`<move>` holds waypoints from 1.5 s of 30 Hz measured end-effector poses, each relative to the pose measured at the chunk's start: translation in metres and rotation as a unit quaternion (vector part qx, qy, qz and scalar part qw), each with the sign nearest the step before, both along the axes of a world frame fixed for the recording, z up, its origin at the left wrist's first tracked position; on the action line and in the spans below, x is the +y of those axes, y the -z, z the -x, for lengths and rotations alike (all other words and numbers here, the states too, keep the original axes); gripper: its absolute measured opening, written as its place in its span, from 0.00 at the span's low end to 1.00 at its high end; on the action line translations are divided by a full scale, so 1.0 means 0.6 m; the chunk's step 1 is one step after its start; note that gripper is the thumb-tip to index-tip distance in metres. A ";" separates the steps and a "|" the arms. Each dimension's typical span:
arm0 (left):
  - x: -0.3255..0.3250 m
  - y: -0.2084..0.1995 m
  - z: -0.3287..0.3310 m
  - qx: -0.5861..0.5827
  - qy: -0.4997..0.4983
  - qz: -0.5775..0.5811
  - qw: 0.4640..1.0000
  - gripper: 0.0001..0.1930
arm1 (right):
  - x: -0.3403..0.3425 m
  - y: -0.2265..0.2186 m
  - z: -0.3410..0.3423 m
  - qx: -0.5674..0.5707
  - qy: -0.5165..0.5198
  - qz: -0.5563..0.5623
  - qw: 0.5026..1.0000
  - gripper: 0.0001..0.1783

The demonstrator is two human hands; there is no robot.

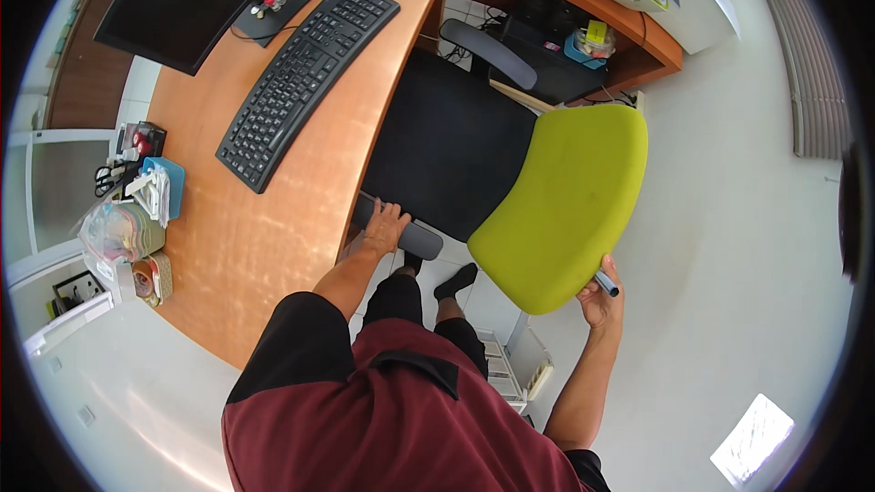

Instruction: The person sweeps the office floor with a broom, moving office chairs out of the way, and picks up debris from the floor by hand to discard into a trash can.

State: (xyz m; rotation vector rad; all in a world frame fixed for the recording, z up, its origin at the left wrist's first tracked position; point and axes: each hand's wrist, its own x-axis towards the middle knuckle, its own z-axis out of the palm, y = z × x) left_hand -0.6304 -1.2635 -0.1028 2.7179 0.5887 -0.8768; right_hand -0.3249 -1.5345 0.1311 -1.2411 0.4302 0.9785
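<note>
Left hand (386,228) lies spread on the armrest (422,242) of the chair (465,137). Right hand (602,303), by its back (583,191), pinches a tube (606,283), hard to make out.

From my end the feed comes in bright and mostly sharp: the desk (264,264) wears a mottled whitish glare on its bare near half, the green backrest (565,200) right of it is evenly lit with soft shading, and the recess (538,14) beyond its right edge sinks into dimness. Nearer me than the desk I get pale streaks on a white surface (164,428), and far to its right a blown-out patch (752,442) I cannot identify. My fisheye bows the blinds (807,64) well right of the desk, inside a black rim.
</note>
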 end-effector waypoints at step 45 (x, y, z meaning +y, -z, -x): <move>0.035 -0.345 -0.311 -0.360 -0.123 -0.096 0.920 0.36 | -0.183 0.342 0.286 -0.243 -0.305 0.362 0.846 0.22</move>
